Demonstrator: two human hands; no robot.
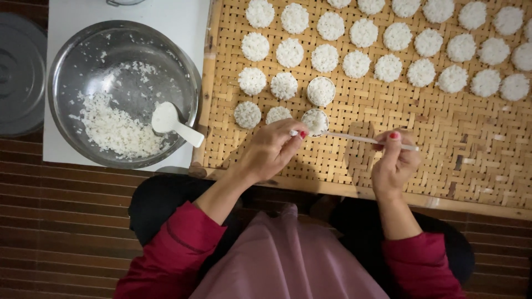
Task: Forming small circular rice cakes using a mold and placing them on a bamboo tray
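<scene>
My left hand [271,148] grips a small white ring mould [315,122] packed with rice, resting on the woven bamboo tray [421,144]. My right hand [394,161] pinches a thin white stick [360,138] whose tip reaches the mould. A second filled ring mould [321,91] stands just behind it. Several round white rice cakes [356,64] lie in rows across the tray's far part.
A steel bowl [72,61] with loose cooked rice [113,130] and a white rice paddle [172,123] sits left of the tray on a white surface [166,16]. A grey round lid [19,72] lies at the far left. Slatted brown floor shows below.
</scene>
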